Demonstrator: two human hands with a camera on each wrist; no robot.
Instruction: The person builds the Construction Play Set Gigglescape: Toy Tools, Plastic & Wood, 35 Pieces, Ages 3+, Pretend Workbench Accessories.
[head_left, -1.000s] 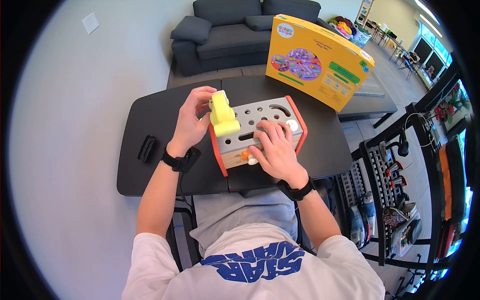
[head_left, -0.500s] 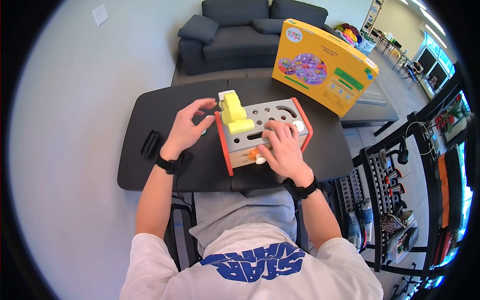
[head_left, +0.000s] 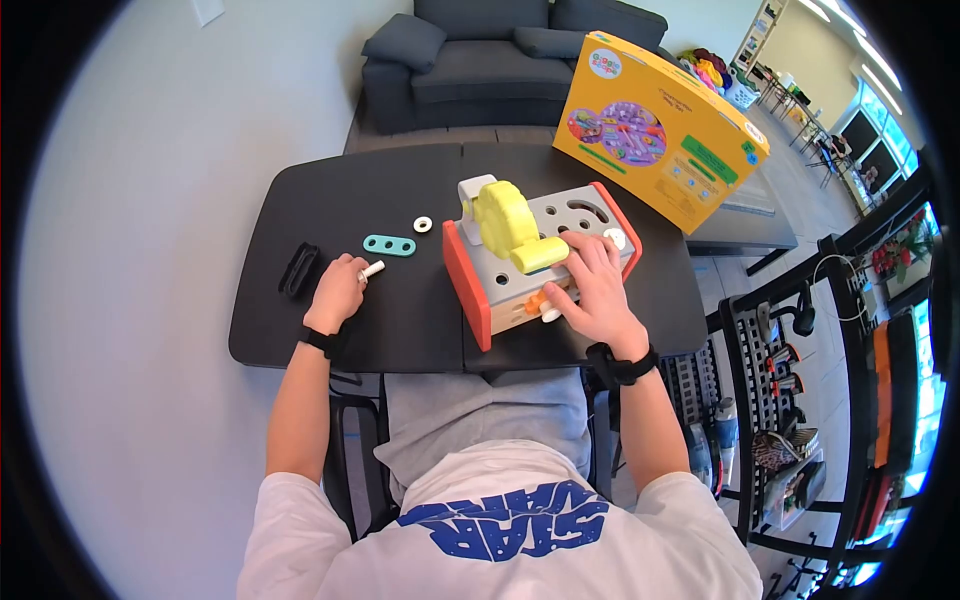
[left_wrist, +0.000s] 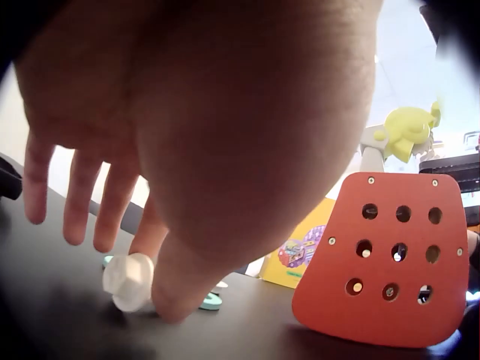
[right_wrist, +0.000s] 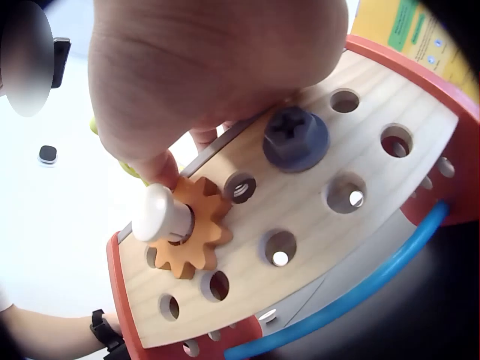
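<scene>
My left hand (head_left: 340, 293) is low over the left of the table and pinches a white toy bolt (head_left: 372, 271) between thumb and forefinger. The bolt's hexagonal head (left_wrist: 129, 283) faces the left wrist camera. My right hand (head_left: 598, 295) grips the top front edge of a wooden toy toolbox (head_left: 466, 285) with red end panels, fingers on its grey top and thumb down the front. Close to that thumb, an orange gear (right_wrist: 196, 229) sits on the front face with a white bolt (right_wrist: 154, 214) through it. A yellow toy piece (head_left: 508, 222) with a grey part (head_left: 475, 192) stands on top.
A teal strip with holes (head_left: 389, 245) and a white ring (head_left: 422, 225) lie between the left hand and toolbox. A black object (head_left: 299, 270) lies at the table's left. Behind stands a yellow play-set box (head_left: 660, 130). A dark grey bolt (right_wrist: 296, 140) sits in the toolbox front.
My left hand has let go of the yellow piece, moved left and down to the table, and taken hold of the white bolt. My right hand stays on the toolbox.
</scene>
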